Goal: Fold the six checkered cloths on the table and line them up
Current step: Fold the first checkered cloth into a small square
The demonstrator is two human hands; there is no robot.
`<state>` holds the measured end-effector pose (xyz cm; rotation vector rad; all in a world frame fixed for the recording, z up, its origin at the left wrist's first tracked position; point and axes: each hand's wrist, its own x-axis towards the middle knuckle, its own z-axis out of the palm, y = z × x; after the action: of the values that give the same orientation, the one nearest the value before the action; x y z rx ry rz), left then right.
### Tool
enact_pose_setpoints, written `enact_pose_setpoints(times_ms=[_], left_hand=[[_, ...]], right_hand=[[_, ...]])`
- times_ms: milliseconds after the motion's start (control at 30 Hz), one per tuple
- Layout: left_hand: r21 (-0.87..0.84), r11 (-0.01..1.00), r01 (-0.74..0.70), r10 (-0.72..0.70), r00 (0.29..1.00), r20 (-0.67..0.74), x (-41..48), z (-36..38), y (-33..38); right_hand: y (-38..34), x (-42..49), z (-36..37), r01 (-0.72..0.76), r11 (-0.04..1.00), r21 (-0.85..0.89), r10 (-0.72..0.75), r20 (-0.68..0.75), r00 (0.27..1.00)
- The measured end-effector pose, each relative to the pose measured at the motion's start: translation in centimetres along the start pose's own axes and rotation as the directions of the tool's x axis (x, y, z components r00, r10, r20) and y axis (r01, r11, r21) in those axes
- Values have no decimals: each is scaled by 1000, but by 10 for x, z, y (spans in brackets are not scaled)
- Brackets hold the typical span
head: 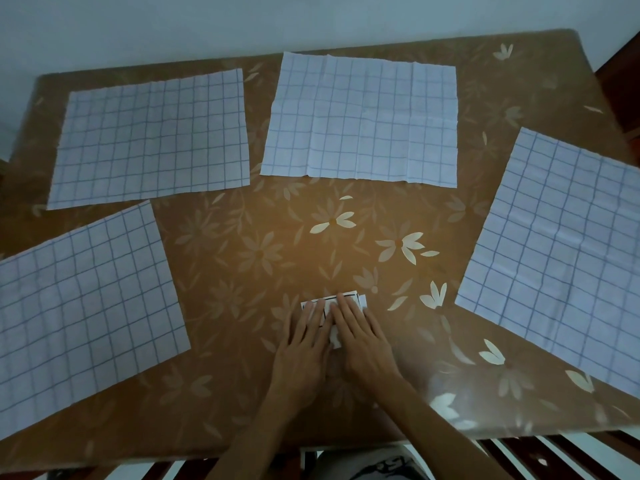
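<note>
At the far left, a checkered cloth [83, 313] is seen spread flat and running off the edge of the view, and just beyond it a second open cloth [152, 136] is laid out near the back-left corner. The brown flowered tabletop [242, 244] is left bare through the middle. Toward the back centre, a third cloth [360, 119] is spread flat, its old fold creases plainly visible. In front, near the close edge, a small folded cloth [348, 299] is pinned down under both hands: the left hand [303, 344] is laid flat on it with fingers [313, 315] extended and slightly spread, and the right hand [360, 336] is pressed beside it, fingers held close together, the two hands touching over the packet. Only the far edge and a white corner of the packet are exposed. To the right, a fourth open cloth [561, 251] is draped at a slant and cut off by the frame. Dark chair slats [512, 455] are glimpsed below the table's near edge.
</note>
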<state>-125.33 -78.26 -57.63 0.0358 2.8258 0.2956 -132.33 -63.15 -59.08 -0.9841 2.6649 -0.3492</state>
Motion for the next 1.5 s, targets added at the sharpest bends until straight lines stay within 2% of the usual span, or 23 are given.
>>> enact_pose_setpoints(times_ms=[167,467,567,667,833,933,1200,1500], left_hand=[[-24,992,123,-123,992,9,-4,-7,-8],[-41,989,143,-142,990,14,-2,-12,-6],[-146,975,166,-172,985,-31,-2,-11,-1],[-261,946,190,-221,970,-97,-5,-15,2],[-441,825,353,-454,878,-148,-19,-25,6],[-455,817,353,-441,892,-100,-25,-23,7],[-491,798,350,-428,902,-53,-24,-27,2],[-506,799,325,-419,904,-81,-34,-48,5]], right_hand=[[14,-1,-9,-47,996,-78,49,20,999],[10,0,-13,-81,994,-74,86,63,994],[4,0,-19,-114,993,-21,115,66,991],[2,2,-29,-150,980,132,148,29,989],[-2,-10,-38,-256,913,318,295,-78,952],[-4,-20,-35,-310,861,404,356,-42,934],[1,-25,-33,-238,884,403,256,8,967],[-1,-36,-51,-253,891,378,277,-10,961]])
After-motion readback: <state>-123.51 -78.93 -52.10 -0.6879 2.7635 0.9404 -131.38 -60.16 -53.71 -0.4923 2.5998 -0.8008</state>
